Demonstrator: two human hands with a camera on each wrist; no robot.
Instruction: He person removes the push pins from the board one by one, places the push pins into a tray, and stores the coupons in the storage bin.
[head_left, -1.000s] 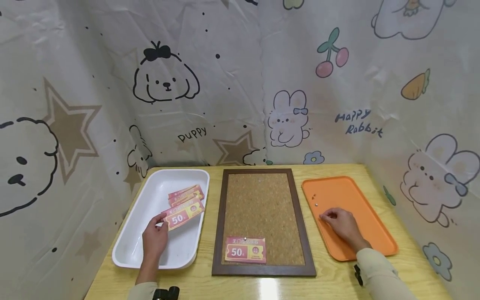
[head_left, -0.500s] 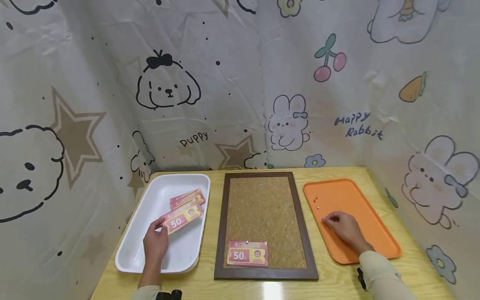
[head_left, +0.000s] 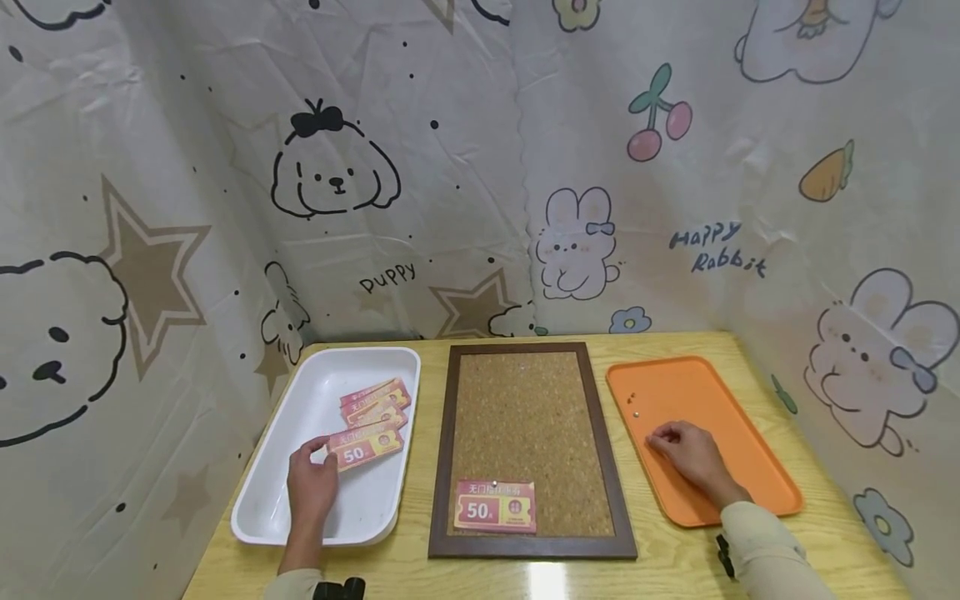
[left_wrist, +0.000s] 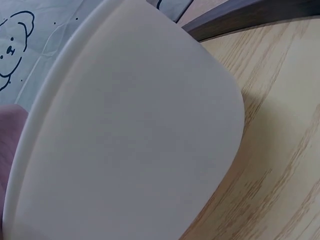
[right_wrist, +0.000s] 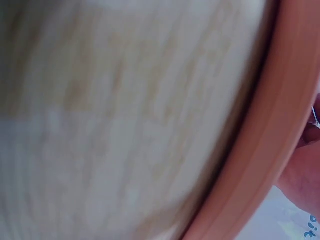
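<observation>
My left hand (head_left: 311, 487) reaches into the white tray (head_left: 251, 500), thumb and fingers pinching the left end of a pink-and-yellow 50 coupon (head_left: 365, 447). Several more coupons (head_left: 373, 396) lie overlapping behind it. Over the orange tray (head_left: 738, 458), my right hand (head_left: 690, 457) has its thumb and index fingertips together. In the right wrist view, a thin bright pin (right_wrist: 315, 116) shows at these fingers, mostly cut off by the frame edge. The left wrist view is mostly filled by the white tray's outer wall (left_wrist: 135, 125), which hides the fingertips.
Between the trays lies a cork board (head_left: 532, 425) in a dark wooden frame. One coupon (head_left: 495, 510) is fixed at its lower left by a silver pin (head_left: 494, 483). Several small pins (head_left: 636, 414) sit at the orange tray's upper left. A patterned cloth (head_left: 465, 167) surrounds the wooden table (head_left: 408, 575).
The coupon in my left hand has swung down and flatter, and another coupon behind it now shows. My right hand has barely moved. The head view has tilted slightly.
</observation>
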